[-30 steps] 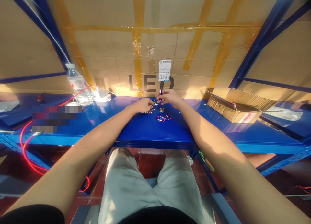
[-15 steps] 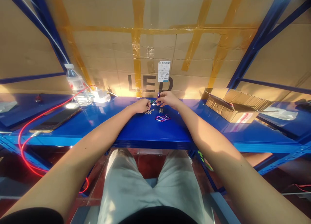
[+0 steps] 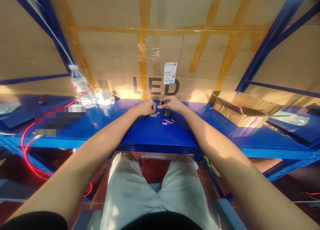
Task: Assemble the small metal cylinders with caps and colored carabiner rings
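Observation:
My left hand [image 3: 148,107] is closed, its fingertips down beside a scatter of small shiny metal pieces [image 3: 155,115]. Whatever its fingers may pinch is hidden. My right hand [image 3: 172,103] pinches a small dark purple piece [image 3: 162,102] between thumb and fingers. Between the two hands lie some small greenish, shiny items [image 3: 157,105], partly covered by the fingers. A second small cluster of metal pieces [image 3: 166,113] rests below my right hand. Nearer to me is a little pile of glossy purple loops [image 3: 169,121], too small to name surely.
The blue metal table [image 3: 160,136] backs onto a large taped cardboard box [image 3: 120,57]. An open small carton [image 3: 252,120] stands at right. A water bottle [image 3: 81,87], a white plug block [image 3: 106,98] and a red cable [image 3: 25,146] are at left, beside a blurred-out patch.
My right hand has lowered slightly and tilted the purple piece down. My left hand stays almost in place. The whole view has shifted a little.

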The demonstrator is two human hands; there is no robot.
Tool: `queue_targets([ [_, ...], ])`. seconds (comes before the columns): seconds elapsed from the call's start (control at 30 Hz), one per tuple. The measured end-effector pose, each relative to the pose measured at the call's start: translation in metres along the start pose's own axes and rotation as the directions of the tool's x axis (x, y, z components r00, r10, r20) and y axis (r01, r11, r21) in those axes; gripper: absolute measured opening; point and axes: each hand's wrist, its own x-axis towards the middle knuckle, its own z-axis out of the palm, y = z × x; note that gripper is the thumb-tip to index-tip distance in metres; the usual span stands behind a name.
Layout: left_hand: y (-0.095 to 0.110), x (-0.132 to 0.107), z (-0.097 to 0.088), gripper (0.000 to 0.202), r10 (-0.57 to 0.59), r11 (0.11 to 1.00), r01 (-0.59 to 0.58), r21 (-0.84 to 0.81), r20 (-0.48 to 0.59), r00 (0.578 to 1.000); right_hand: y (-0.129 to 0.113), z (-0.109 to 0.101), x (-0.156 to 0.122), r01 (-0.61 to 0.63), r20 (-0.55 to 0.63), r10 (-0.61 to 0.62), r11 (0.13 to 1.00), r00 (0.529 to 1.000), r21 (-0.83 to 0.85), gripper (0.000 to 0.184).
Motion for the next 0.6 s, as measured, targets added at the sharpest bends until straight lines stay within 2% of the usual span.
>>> queue_targets([
  [0.07, 0.001, -0.001, 0.001, 0.016, 0.003, 1.000, -0.003, -0.016, -0.028, 1.000, 0.002, 0.000, 0.002, 0.020, 0.007, -0.020, 1.000, 1.000, -0.003, 0.012],
  [0.13, 0.003, -0.001, 0.001, 0.015, 0.016, 0.998, -0.025, -0.061, -0.144, 0.989, 0.006, -0.001, 0.004, 0.032, 0.010, -0.032, 0.999, 0.999, -0.031, 0.012],
  [0.23, 0.007, 0.000, 0.001, 0.016, 0.084, 0.985, -0.137, -0.108, -0.394, 0.915, 0.011, 0.000, 0.007, 0.030, -0.002, -0.031, 0.992, 1.000, -0.121, 0.010],
  [0.3, 0.009, 0.001, 0.001, 0.018, 0.151, 0.969, -0.225, -0.101, -0.478, 0.865, 0.013, 0.000, 0.008, 0.029, -0.007, -0.031, 0.986, 0.999, -0.166, 0.009],
  [0.43, 0.014, 0.002, 0.003, 0.019, 0.265, 0.943, -0.329, -0.050, -0.487, 0.832, 0.014, 0.001, 0.010, 0.039, -0.008, -0.041, 0.985, 0.999, -0.167, 0.010],
  [0.6, 0.015, 0.001, 0.006, 0.020, 0.347, 0.927, -0.372, 0.045, -0.475, 0.808, 0.015, 0.000, 0.011, 0.078, 0.017, -0.076, 0.990, 0.997, -0.119, 0.011],
])
